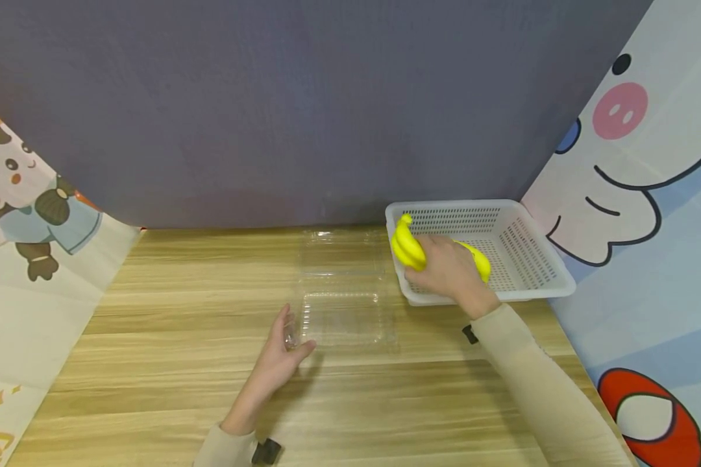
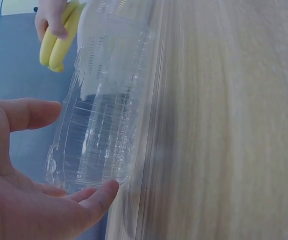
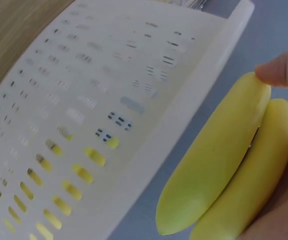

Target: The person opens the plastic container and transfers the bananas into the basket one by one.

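Note:
My right hand (image 1: 446, 266) grips a bunch of yellow bananas (image 1: 407, 245) over the left side of a white perforated basket (image 1: 540, 259). In the right wrist view two bananas (image 3: 214, 160) show beside the basket's rim, with a fingertip on one end. More yellow fruit (image 1: 480, 261) shows beyond the hand at the basket, and yellow shows through the basket's slots. A clear plastic clamshell box (image 1: 341, 318) lies with its lid (image 1: 343, 251) folded back. At its left front corner is my left hand (image 1: 280, 357), thumb and fingers spread apart around the corner.
The wooden table (image 1: 181, 363) carries the box and basket. A dark grey panel (image 1: 257, 117) rises right behind them. Printed cartoon walls (image 1: 672, 272) stand at both sides, the right one close to the basket.

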{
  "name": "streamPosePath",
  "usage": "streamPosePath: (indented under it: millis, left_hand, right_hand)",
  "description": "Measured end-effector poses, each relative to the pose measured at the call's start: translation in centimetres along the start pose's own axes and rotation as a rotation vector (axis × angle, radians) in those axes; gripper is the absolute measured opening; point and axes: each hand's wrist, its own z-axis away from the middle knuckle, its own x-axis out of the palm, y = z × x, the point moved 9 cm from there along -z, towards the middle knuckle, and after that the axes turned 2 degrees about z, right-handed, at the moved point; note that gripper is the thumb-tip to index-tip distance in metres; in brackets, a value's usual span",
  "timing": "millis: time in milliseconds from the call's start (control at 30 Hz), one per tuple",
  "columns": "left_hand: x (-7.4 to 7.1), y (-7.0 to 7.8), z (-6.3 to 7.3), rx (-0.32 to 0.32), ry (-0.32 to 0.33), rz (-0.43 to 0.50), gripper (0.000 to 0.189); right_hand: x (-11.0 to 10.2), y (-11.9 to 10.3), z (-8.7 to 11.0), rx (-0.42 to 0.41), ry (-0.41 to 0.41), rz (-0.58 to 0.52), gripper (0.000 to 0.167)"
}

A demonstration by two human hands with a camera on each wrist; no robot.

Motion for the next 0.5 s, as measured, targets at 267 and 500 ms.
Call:
streamPosePath:
  millis: [267, 500]
  left_hand:
    - [0.0, 0.1, -0.1, 0.000, 0.006, -0.011, 0.098]
    - [0.1, 0.1, 0.0, -0.002, 0.000, -0.006, 0.098]
  right_hand:
    - [0.2, 1.1, -0.4, 0.008, -0.025, -0.010, 0.038]
    - [1.1, 2.4, -0.2, 0.043, -0.058, -0.033, 0.038]
